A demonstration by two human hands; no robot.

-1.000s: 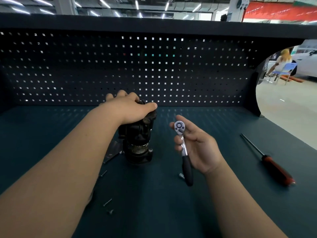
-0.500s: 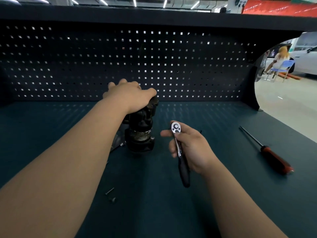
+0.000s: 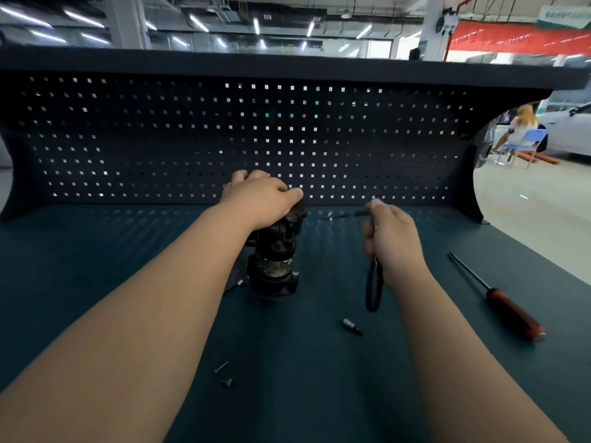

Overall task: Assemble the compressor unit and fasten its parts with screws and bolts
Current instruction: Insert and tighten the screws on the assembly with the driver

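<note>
Compressor unit (image 3: 274, 263): black, stands upright mid-worktop (image 3: 96, 251), grimy pale band round the lower body. Left hand (image 3: 260, 199) grips its top, fingers curled over. Right hand (image 3: 395, 238) beside it, clamped on ratchet wrench (image 3: 374, 290), black handle hanging down, head blurred. Socket (image 3: 351, 326), two loose screws (image 3: 224, 375) nearer. Red-handled screwdriver (image 3: 511, 310) far right.

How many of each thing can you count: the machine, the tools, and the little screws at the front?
Compressor unit: 1
Ratchet: 1
Screwdriver: 1
Socket: 1
Front screws: 2
Total: 6
</note>
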